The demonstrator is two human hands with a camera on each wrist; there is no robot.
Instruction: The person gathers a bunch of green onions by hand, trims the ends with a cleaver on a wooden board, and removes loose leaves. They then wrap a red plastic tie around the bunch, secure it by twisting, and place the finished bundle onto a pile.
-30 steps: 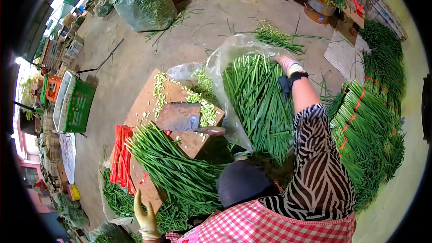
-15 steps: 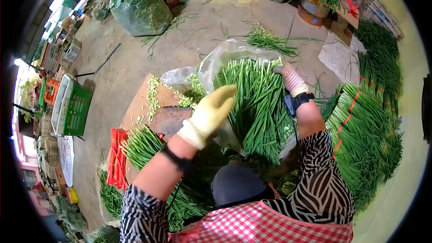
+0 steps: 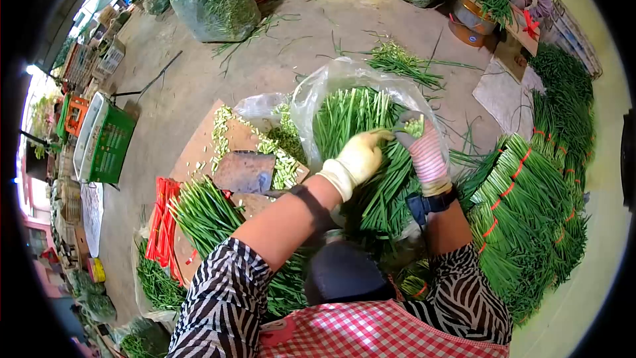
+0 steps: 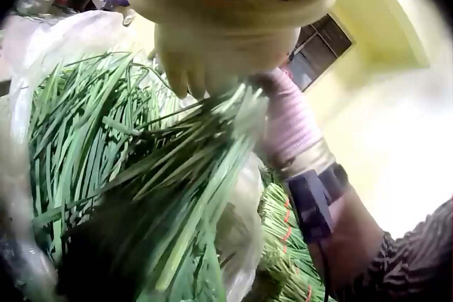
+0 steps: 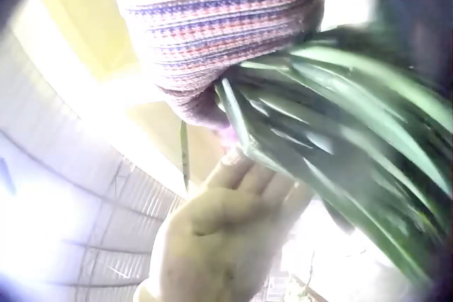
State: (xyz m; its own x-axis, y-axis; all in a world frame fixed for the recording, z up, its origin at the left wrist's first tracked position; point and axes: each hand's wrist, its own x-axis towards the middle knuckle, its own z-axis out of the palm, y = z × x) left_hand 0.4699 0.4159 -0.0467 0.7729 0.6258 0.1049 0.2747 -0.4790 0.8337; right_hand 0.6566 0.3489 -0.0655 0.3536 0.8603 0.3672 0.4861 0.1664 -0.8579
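The right hand [image 3: 427, 152], in a striped glove, grips a bunch of long green stalks [image 5: 340, 125] by their pale end, the leaves hanging down. Beside it the left hand [image 3: 360, 158], in a yellow glove, reaches across; its extended fingers touch the bunch near the right hand, palm showing in the right wrist view [image 5: 226, 238]. Below both hands, a clear plastic bag [image 3: 306, 103] stands around many upright stalks [image 3: 348, 116]. The left wrist view shows the held bunch [image 4: 191, 196] beside the bagged stalks [image 4: 78, 132].
A board [image 3: 192, 152] at left carries cut pieces [image 3: 222, 136], a broad metal blade [image 3: 244, 171], red ties [image 3: 162, 219] and loose stalks [image 3: 205, 215]. Tied bundles [image 3: 523, 205] lie at right. A green crate [image 3: 112, 146] stands far left, a stuffed bag [image 3: 215, 3] behind.
The left hand has come from the lower left across the board to the right hand. The right hand has moved slightly down, now lifting a bunch of stalks at the bag's right side.
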